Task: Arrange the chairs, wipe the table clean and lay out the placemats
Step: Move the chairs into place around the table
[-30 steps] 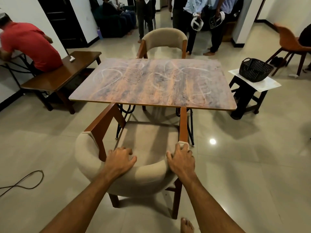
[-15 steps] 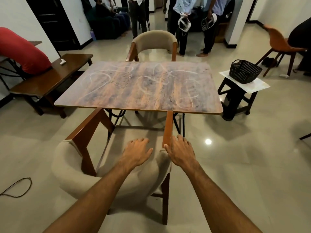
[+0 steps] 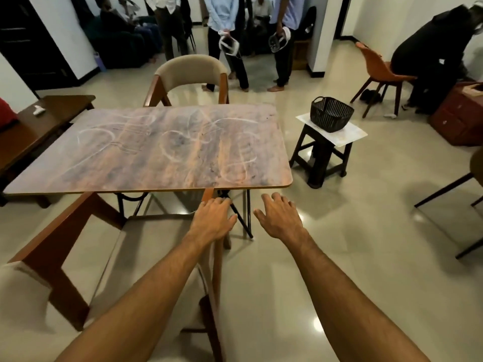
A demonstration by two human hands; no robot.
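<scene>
A wood-grain table (image 3: pixel 156 158) carries white chalky smears across its top. A beige upholstered chair with brown wooden arms (image 3: pixel 60 244) stands at the near side, its seat partly under the table. A matching chair (image 3: pixel 192 71) faces it from the far side. My left hand (image 3: pixel 213 220) hovers with relaxed fingers over the near chair's right arm post, and I cannot tell whether it touches it. My right hand (image 3: pixel 279 218) is free in the air beside it, fingers spread, holding nothing. No placemats or cloth are visible.
A dark stool (image 3: pixel 322 158) with a white board and a black basket (image 3: pixel 330 117) stands right of the table. A brown bench (image 3: pixel 39 124) sits at the left. Orange chair (image 3: pixel 379 71), red-brown box (image 3: pixel 462 118) and several people stand farther back.
Both hands have come off the near chair's backrest and moved forward and right. The view has swung right, so the chair now lies at my lower left.
</scene>
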